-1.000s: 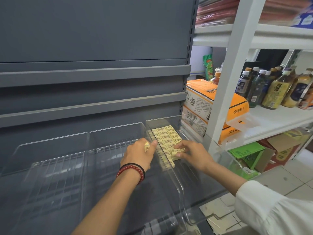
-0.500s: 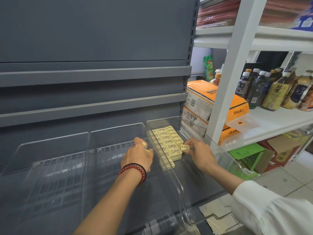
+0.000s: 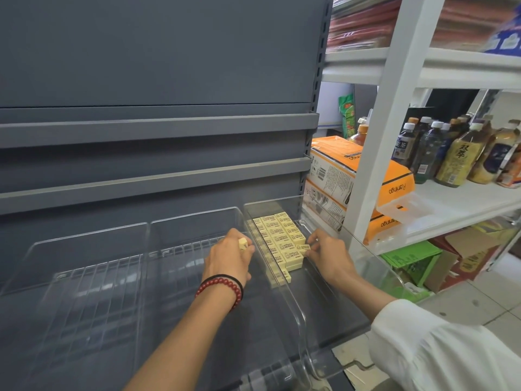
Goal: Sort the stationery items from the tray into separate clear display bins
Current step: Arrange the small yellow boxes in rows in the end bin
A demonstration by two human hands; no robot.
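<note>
Several pale yellow erasers (image 3: 279, 239) lie in neat rows at the back of the rightmost clear bin (image 3: 363, 249). My right hand (image 3: 329, 256) is inside that bin and pinches one eraser (image 3: 304, 247) at the right end of the rows. My left hand (image 3: 229, 256), with a red bead bracelet on the wrist, hovers in the middle clear bin (image 3: 194, 218) and holds another eraser (image 3: 243, 244) between thumb and fingers, close to the wall between the two bins.
A third clear bin (image 3: 84, 238) stands at the left on the grey shelf. To the right, a white rack (image 3: 394, 108) carries orange boxes (image 3: 361, 176) and drink bottles (image 3: 456, 156). Green and brown cartons (image 3: 411, 258) sit on the floor below.
My right hand drew back to the right end of the eraser rows with one eraser pinched. My left hand shifted slightly left, away from the bin wall.
</note>
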